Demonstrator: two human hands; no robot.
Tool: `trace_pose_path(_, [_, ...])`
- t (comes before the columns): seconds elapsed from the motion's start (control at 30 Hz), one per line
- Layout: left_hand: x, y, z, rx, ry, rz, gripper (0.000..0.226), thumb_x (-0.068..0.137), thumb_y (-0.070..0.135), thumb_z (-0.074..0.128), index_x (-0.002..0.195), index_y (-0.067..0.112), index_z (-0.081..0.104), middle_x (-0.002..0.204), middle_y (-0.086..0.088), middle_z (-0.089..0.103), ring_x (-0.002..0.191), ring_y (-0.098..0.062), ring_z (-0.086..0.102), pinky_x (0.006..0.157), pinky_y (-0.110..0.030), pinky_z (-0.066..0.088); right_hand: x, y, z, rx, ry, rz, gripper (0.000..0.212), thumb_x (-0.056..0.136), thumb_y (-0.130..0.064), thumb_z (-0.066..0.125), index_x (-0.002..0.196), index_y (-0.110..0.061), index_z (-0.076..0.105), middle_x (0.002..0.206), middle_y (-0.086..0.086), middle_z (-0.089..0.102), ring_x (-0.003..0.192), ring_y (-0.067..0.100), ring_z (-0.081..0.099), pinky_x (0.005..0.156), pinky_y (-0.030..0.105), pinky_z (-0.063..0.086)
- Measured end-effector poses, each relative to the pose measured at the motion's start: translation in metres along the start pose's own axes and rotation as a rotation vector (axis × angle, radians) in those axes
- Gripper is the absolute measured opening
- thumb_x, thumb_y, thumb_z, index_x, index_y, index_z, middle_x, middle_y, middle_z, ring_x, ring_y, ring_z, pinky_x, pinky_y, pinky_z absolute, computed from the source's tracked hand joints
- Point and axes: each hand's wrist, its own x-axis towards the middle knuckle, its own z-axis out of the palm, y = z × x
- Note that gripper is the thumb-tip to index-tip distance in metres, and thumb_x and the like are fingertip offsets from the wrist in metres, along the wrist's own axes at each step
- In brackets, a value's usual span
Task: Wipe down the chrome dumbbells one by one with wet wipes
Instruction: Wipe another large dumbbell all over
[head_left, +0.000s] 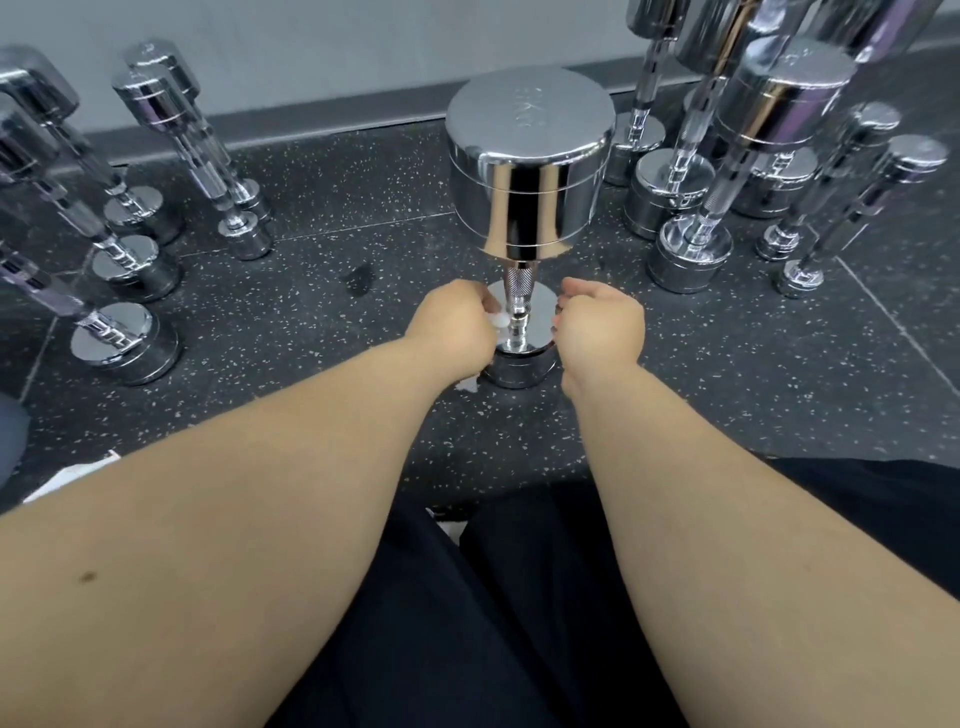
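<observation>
- Dumbbell (524, 171) upright at frame centre on speckled black rubber floor (363, 208): mirror chrome, round drum heads, knurled handle
- Left hand (457, 322) pinches a white wipe (500, 320) at the handle's foot
- Right hand (597, 327) curled beside it; grip unclear

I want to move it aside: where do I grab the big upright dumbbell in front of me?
The knurled handle, sideways from the near side: the dumbbell stands on end, and its heads look too wide and slick.
</observation>
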Motion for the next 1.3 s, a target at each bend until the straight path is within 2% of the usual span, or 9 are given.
trace_pose_path(0.1, [-0.015, 0.001, 0.003, -0.114, -0.097, -0.048, 0.019, 0.090, 0.005, 0.063, 0.090, 0.023, 0.067, 0.095, 0.000, 0.064, 0.080, -0.017, 0.057, 0.068, -0.028, 0.047, -0.004, -0.002, -0.005, -0.087, -0.018, 0.053, 0.028, 0.089, -0.007, 0.051, 0.111, -0.005, 0.068, 0.083, 0.002, 0.063, 0.076, 0.020, 0.061, 0.076, 0.038, 0.058])
trace_pose_path(0.17, [-0.027, 0.005, 0.006, -0.451, -0.147, -0.096, 0.018, 0.088, 0.001, 0.065, 0.086, 0.019, 0.070, 0.093, -0.003, 0.069, 0.085, -0.018, 0.063, 0.077, -0.031, 0.055, -0.015, -0.007, -0.013, -0.095, -0.078, 0.164, 0.017, 0.090, -0.010, 0.054, 0.100, -0.001, 0.063, 0.076, 0.005, 0.062, 0.071, 0.022, 0.063, 0.077, 0.040, 0.060])
trace_pose_path(0.3, [-0.041, 0.019, -0.003, -1.131, -0.157, -0.123, 0.020, 0.091, -0.013, 0.053, 0.099, 0.005, 0.060, 0.097, -0.013, 0.068, 0.087, -0.023, 0.070, 0.082, -0.031, 0.060, -0.047, -0.025, -0.027, 0.221, -0.426, 0.400, 0.011, 0.096, -0.013, 0.057, 0.093, -0.006, 0.064, 0.076, 0.010, 0.069, 0.080, 0.025, 0.066, 0.090, 0.041, 0.057])
trace_pose_path(0.37, [-0.043, 0.019, -0.008, -1.232, -0.132, -0.150, 0.022, 0.091, -0.014, 0.051, 0.103, 0.002, 0.059, 0.094, -0.012, 0.069, 0.085, -0.020, 0.070, 0.081, -0.030, 0.060, -0.049, -0.026, -0.030, 0.386, -0.452, 0.402, 0.008, 0.096, -0.003, 0.057, 0.098, 0.000, 0.064, 0.077, 0.012, 0.072, 0.080, 0.023, 0.067, 0.090, 0.037, 0.057])
trace_pose_path(0.53, [-0.029, 0.001, -0.012, -0.782, 0.215, -0.233, 0.026, 0.087, -0.002, 0.058, 0.085, 0.023, 0.065, 0.100, -0.002, 0.071, 0.100, -0.019, 0.066, 0.092, -0.034, 0.054, -0.024, -0.020, -0.025, -0.162, -0.111, -0.087, 0.009, 0.087, -0.006, 0.067, 0.088, -0.013, 0.071, 0.082, -0.004, 0.066, 0.071, 0.014, 0.061, 0.061, 0.022, 0.047])
trace_pose_path(0.63, [-0.021, -0.005, -0.007, -0.681, 0.176, -0.223, 0.028, 0.087, 0.001, 0.056, 0.084, 0.027, 0.065, 0.099, 0.002, 0.070, 0.097, -0.017, 0.064, 0.091, -0.034, 0.053, -0.016, -0.013, -0.011, -0.519, -0.094, -0.331, 0.018, 0.087, -0.003, 0.057, 0.093, -0.008, 0.074, 0.110, -0.001, 0.066, 0.097, 0.022, 0.061, 0.070, 0.020, 0.039])
trace_pose_path(0.9, [-0.002, -0.012, 0.004, -0.614, 0.174, -0.201, 0.033, 0.089, -0.003, 0.050, 0.078, 0.022, 0.068, 0.086, 0.005, 0.071, 0.088, -0.012, 0.065, 0.083, -0.027, 0.051, -0.007, -0.005, 0.004, -0.730, -0.056, -0.430, 0.035, 0.093, -0.001, 0.046, 0.118, -0.010, 0.069, 0.117, 0.013, 0.061, 0.102, 0.033, 0.060, 0.084, 0.037, 0.050])
trace_pose_path(1.1, [-0.005, -0.012, 0.002, -0.625, 0.171, -0.218, 0.035, 0.089, -0.005, 0.047, 0.079, 0.021, 0.068, 0.084, 0.006, 0.069, 0.083, -0.009, 0.062, 0.076, -0.025, 0.048, -0.019, -0.006, -0.005, -0.821, -0.190, -0.332, 0.029, 0.089, -0.001, 0.052, 0.105, -0.013, 0.073, 0.099, 0.010, 0.067, 0.082, 0.027, 0.060, 0.065, 0.027, 0.045])
trace_pose_path(1.3, [-0.009, -0.016, 0.000, -0.660, 0.146, -0.239, 0.034, 0.090, -0.006, 0.048, 0.078, 0.019, 0.069, 0.087, 0.004, 0.070, 0.090, -0.011, 0.065, 0.088, -0.029, 0.053, -0.011, -0.010, -0.002, -0.709, -0.033, -0.327, 0.029, 0.089, 0.001, 0.046, 0.102, -0.006, 0.071, 0.103, 0.015, 0.065, 0.094, 0.033, 0.063, 0.074, 0.033, 0.051])
